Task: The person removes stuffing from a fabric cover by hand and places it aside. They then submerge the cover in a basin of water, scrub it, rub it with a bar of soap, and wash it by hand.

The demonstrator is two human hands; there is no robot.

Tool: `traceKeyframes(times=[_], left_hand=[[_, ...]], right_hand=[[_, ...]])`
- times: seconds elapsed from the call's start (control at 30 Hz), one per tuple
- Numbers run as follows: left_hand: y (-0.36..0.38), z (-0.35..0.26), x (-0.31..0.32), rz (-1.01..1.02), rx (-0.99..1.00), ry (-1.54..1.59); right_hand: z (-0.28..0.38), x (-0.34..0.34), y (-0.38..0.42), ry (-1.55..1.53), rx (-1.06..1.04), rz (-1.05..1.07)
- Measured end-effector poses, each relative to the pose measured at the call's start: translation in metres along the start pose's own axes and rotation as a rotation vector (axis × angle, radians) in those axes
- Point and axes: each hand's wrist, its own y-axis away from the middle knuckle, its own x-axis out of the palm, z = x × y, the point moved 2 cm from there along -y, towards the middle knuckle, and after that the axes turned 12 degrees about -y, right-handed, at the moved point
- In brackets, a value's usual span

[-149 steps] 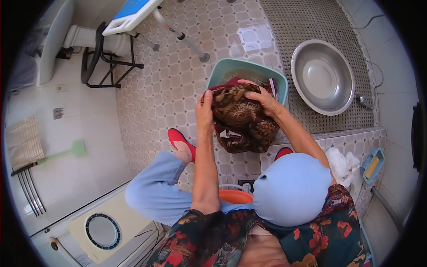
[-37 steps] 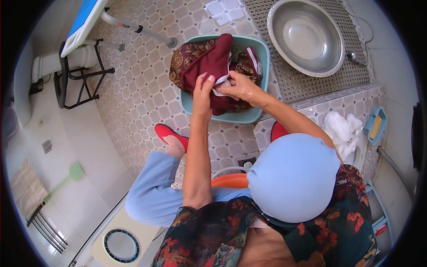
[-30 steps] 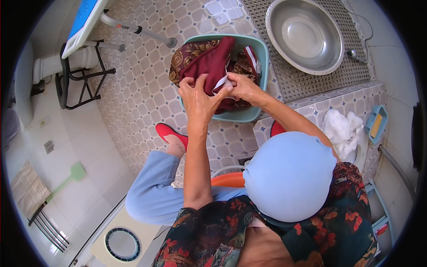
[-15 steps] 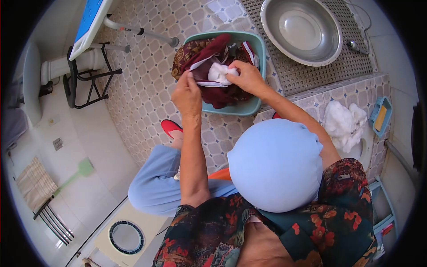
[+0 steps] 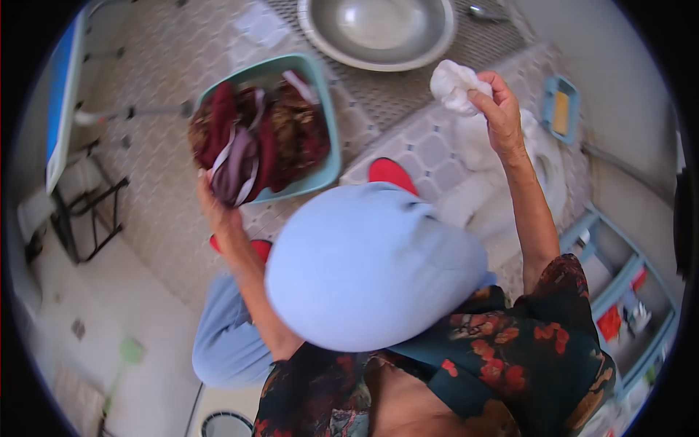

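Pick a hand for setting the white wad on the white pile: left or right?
Right, I'd say. The right hand holds the white wad near the white pile; the left hand is across at the maroon cloth in the teal basin.

Metal bowl (image 5: 377, 28): big shiny one, just chilling on the holey mat (image 5: 375, 95)
Soap dish (image 5: 551, 89): blue, yellow bar (image 5: 561, 113) sitting in it
Rack (image 5: 629, 285): blue, some red stuff (image 5: 610, 321) in there, dunno what
Bench (image 5: 65, 95): blue and white, off to the left
Black frame (image 5: 93, 215): right near that bench, kinda blurry tbh
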Motion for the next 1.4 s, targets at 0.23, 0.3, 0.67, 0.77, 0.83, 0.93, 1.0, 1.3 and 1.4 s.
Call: traceKeyframes(times=[0.23,0.3,0.67,0.77,0.83,0.93,1.0,1.3,1.4], left_hand=[[0.001,0.028,0.036,-0.172,0.19,-1.125],[-0.012,0.044,0.031,-0.204,0.276,-0.954],[0.022,-0.047,0.029,-0.383,0.182,-0.494],[0.024,-0.069,0.018,-0.301,0.115,-0.07],[0.027,-0.09,0.026,-0.208,0.227,0.128],[0.041,-0.128,0.03,-0.077,0.256,0.211],[0.048,-0.157,0.034,-0.131,0.329,0.248],[0.091,-0.257,0.043,0.326,0.644,0.449],[0.128,-0.269,0.103,-0.545,1.243,-0.257]], right_hand=[[0.044,-0.092,0.079,0.744,-0.339,-0.615],[0.032,-0.091,0.092,1.248,-0.528,-0.584],[0.012,-0.072,0.08,1.427,-0.109,-0.322],[0.002,-0.039,0.061,1.174,-0.214,-0.081],[-0.019,-0.009,0.046,0.948,-0.131,0.148],[-0.064,0.037,0.042,0.826,-0.191,0.452],[-0.085,0.078,0.038,0.797,-0.15,0.636],[-0.135,0.224,-0.006,0.387,-0.23,0.767],[-0.141,0.27,-0.012,0.449,-0.222,0.729]])
